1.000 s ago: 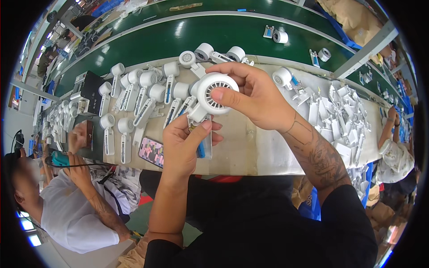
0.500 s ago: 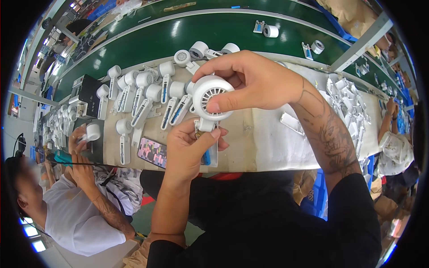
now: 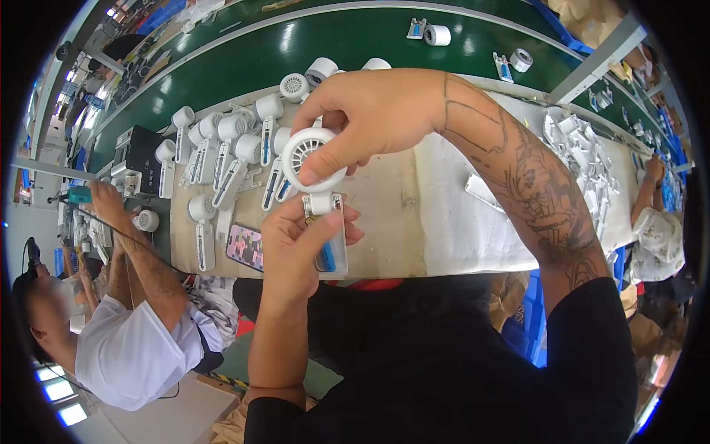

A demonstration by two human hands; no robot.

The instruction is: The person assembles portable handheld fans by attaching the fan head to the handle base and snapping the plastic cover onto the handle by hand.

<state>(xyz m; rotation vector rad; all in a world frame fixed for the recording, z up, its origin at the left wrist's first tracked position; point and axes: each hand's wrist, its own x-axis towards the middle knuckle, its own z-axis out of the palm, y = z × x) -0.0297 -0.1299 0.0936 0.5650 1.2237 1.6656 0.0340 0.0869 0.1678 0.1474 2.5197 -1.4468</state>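
Many white fan units (image 3: 222,159) crowd the cream worktop (image 3: 436,222) beside a green conveyor (image 3: 355,44).

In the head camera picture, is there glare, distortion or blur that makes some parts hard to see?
Head view: fisheye bends the green conveyor belt and table edge into curves; lamp glare streaks the belt; a black rim frames the picture; the white handheld fan held by the left hand and right hand is sharp, things near the rim less clear.
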